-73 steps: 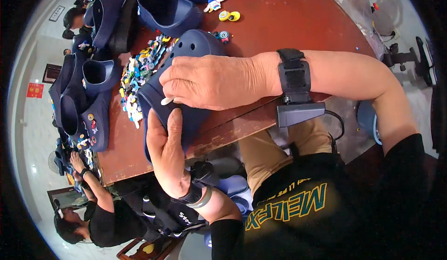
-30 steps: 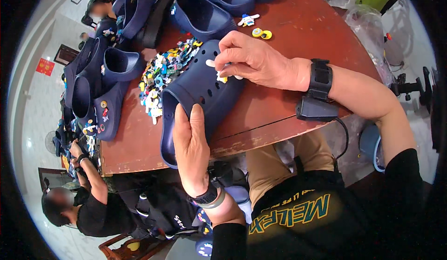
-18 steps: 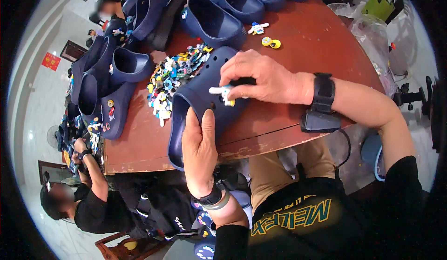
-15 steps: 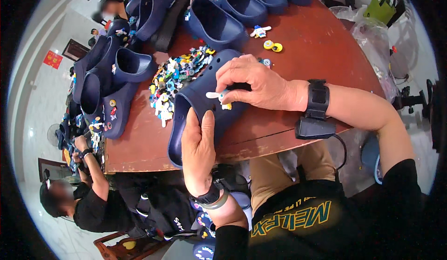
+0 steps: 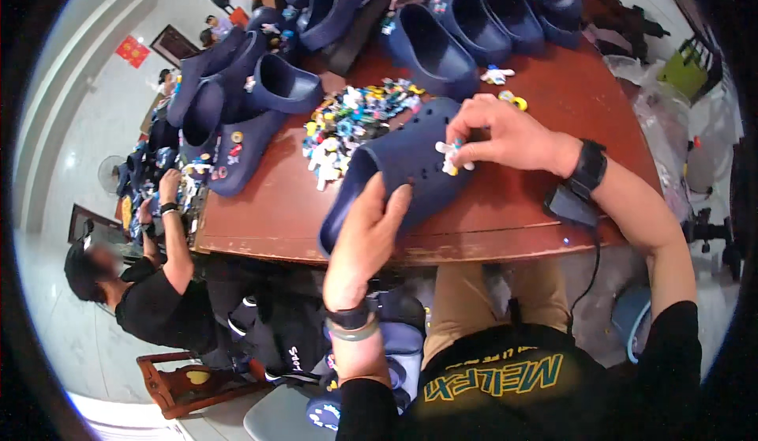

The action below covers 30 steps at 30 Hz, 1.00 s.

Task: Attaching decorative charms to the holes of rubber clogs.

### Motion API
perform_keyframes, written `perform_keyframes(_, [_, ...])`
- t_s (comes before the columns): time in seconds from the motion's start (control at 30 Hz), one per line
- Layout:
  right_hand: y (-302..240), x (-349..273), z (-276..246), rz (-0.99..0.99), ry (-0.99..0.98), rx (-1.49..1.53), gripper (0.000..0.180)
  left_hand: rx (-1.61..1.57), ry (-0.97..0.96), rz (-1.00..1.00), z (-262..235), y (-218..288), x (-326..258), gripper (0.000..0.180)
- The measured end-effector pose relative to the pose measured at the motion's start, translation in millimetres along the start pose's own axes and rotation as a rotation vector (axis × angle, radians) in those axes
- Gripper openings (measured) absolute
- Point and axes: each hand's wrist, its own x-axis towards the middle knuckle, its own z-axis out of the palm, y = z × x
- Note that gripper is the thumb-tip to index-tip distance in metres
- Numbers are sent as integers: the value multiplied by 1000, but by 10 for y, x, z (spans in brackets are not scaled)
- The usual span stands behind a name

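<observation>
2 bare hands, head view. The left hand (image 5: 369,224) is clamped on the rim of the clog (image 5: 395,153), thumb outside and fingers toward the opening; this hold probably steadies the clog while keeping its holed upper uncovered. The clog is over the near part of the table (image 5: 545,196), toe pointing away and to the right; whether it bears on the wood cannot be told. The right hand (image 5: 513,137) has thumb and fingertips together on 1 white-and-yellow charm (image 5: 448,158) at the upper; a fingertip pinch seems to suit so small a thing. The pile (image 5: 355,125) of charms sits just beyond the clog, presumably for easy reach. 2 loose pieces, 1 white (image 5: 497,75) and 1 yellow (image 5: 517,101), lie past the right hand. Other clogs (image 5: 458,84) stand farther back, apparently to leave working space.
</observation>
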Motion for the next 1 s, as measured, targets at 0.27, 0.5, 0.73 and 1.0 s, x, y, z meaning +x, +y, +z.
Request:
perform_keyframes(0.27, [-222, 198, 116, 124, -161, 147, 15, -162, 22, -85, 11, -35, 45, 35])
perform_keyframes(0.5, [-365, 403, 45, 114, -412, -105, 27, -73, -11, -7, 10, -83, 8, 30])
perform_keyframes(0.73, [-245, 591, 11, -9, -450, -247, 63, -70, -2, -27, 5, -103, 35, 29])
perform_keyframes(1.0, [-31, 369, 121, -147, -351, -331, 67, -119, -28, -115, -46, -54, 201, 33])
